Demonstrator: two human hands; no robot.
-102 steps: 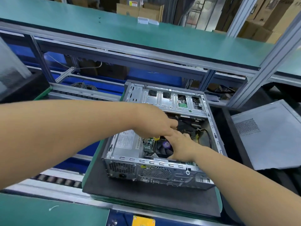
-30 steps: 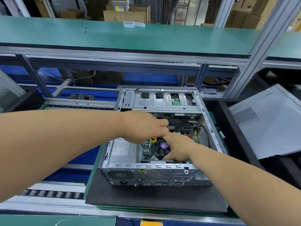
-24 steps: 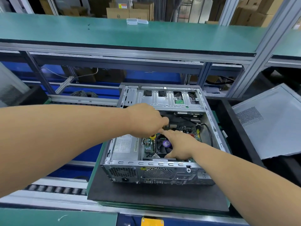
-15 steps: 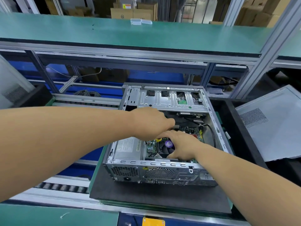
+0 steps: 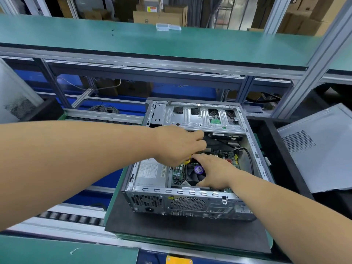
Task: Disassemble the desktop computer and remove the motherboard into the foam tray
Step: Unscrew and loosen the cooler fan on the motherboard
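left hand gripping yellow-tipped tool — right hand on fan, open case

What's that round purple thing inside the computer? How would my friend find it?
Look into the open computer case on the black mat, at the dark square fan beside the silver power supply box. The purple sticker sits at the fan's centre, just left of the right hand: the only purple spot there.
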